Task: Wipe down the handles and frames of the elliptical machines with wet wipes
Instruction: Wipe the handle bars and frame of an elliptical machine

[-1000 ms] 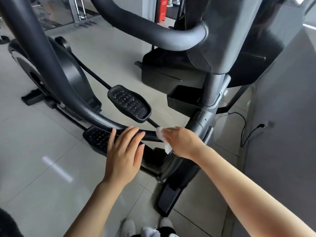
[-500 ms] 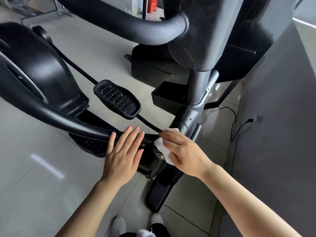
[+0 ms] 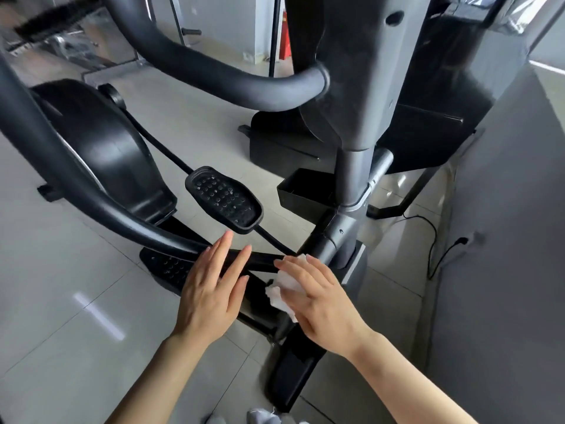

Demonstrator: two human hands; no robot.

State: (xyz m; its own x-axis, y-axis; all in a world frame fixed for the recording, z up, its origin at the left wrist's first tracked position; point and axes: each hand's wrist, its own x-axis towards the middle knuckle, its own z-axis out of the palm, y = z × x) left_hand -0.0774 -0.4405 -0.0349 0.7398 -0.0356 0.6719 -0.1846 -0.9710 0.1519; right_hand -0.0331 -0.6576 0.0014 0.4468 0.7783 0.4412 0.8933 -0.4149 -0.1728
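The wipe is white and crumpled, bunched into a wad with a ragged end poking out past the fingertips at 12 o'clock. It lies under the right hand, pressed to the black frame bar where it meets the grey post. The hand lies palm-down, its fingers bent over the wad and holding it. At 9 o'clock of the wipe the left hand is wide, fingers straight and spread over the bar, just below the studded pedal.
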